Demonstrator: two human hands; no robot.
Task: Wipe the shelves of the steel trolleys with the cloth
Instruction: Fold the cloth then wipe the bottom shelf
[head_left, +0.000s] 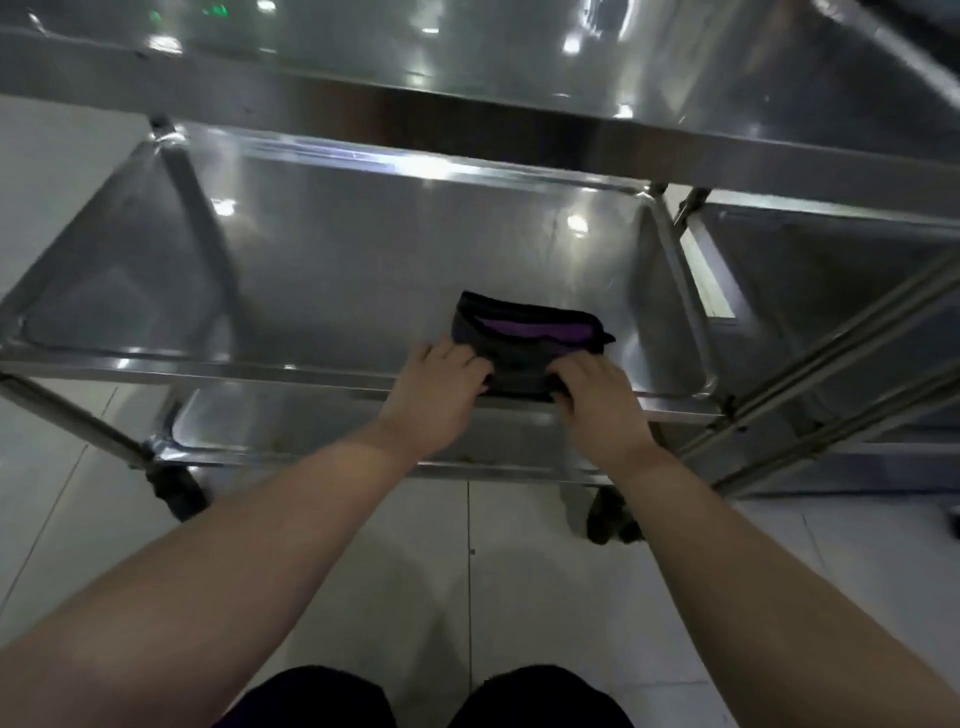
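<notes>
A folded dark cloth (524, 340) with a purple inner layer lies on the middle shelf (332, 270) of a steel trolley, near the shelf's front right. My left hand (436, 389) grips the cloth's near left edge. My right hand (597, 395) grips its near right edge. Both hands reach over the shelf's front rim. The top shelf (467, 62) spans the upper part of the view. The bottom shelf (311, 421) shows below the middle one.
A second steel trolley (831, 270) stands close on the right, its handle bars (841, 343) slanting beside my right arm. Black castor wheels (176, 491) rest on the pale tiled floor (519, 571). My knees show at the bottom edge.
</notes>
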